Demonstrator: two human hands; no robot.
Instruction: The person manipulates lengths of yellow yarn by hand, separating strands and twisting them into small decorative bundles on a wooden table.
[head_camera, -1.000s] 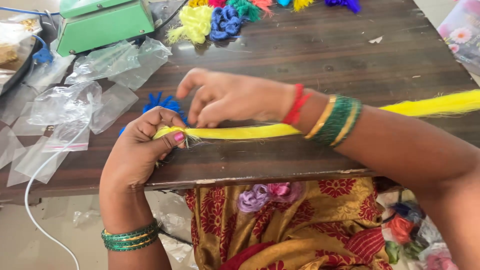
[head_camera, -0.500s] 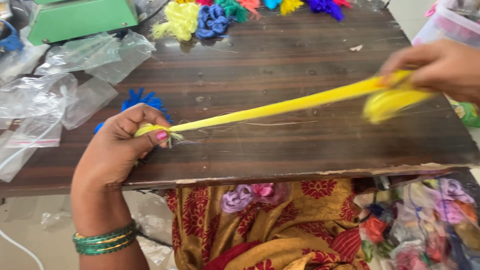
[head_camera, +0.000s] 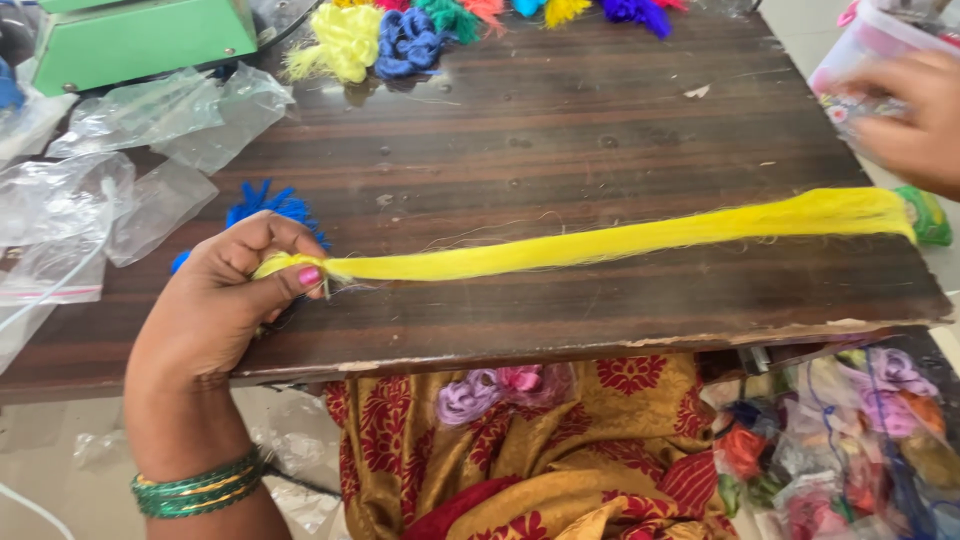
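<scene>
A long bundle of yellow thread (head_camera: 600, 242) lies stretched across the dark wooden table (head_camera: 560, 120). My left hand (head_camera: 225, 305) pinches its left end between thumb and fingers near the table's front edge. A blue thread tuft (head_camera: 268, 203) sits just behind that hand. My right hand (head_camera: 915, 120) is blurred at the far right, above the thread's right end and in front of a clear plastic box (head_camera: 860, 45); it no longer touches the thread, and whether it holds anything cannot be told.
Bunches of coloured thread (head_camera: 400, 35) lie along the table's far edge beside a green machine (head_camera: 140, 35). Clear plastic bags (head_camera: 110, 170) cover the left side. More thread bundles in bags (head_camera: 850, 440) sit below the table at right.
My right hand pulled along the yellow thread to the right, then let go and rose toward the plastic box. The thread now lies flat on the table. My left hand kept its grip.
</scene>
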